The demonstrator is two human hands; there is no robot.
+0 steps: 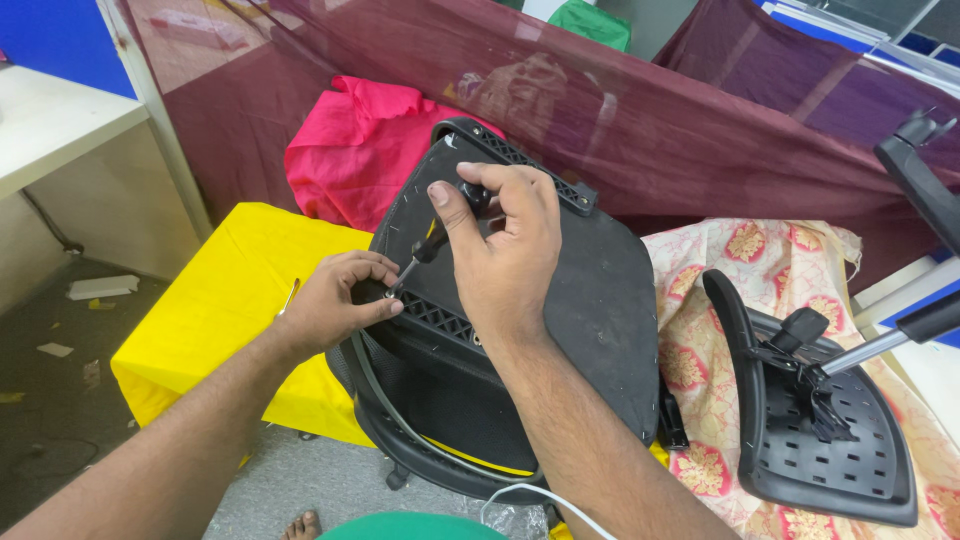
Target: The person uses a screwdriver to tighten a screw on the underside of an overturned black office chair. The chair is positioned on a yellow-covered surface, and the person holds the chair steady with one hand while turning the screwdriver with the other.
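Presently a black-handled screwdriver [440,232] is clenched by the right hand [505,250], its tip set at a ribbed plastic bracket [440,318] on the upturned chair seat [590,300]. Just beside the tip, something small is pinched by the left hand [335,303]; it is hidden. The fastening seems not yet finished. Further right, a separate backrest part [830,440] is seen lying unattached.

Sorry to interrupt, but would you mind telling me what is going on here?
A person is working on the underside of a black chair seat lying on a yellow-covered table. The right hand grips a screwdriver, and the left hand pinches at its tip. Another black chair part lies to the right on a flowered cloth.
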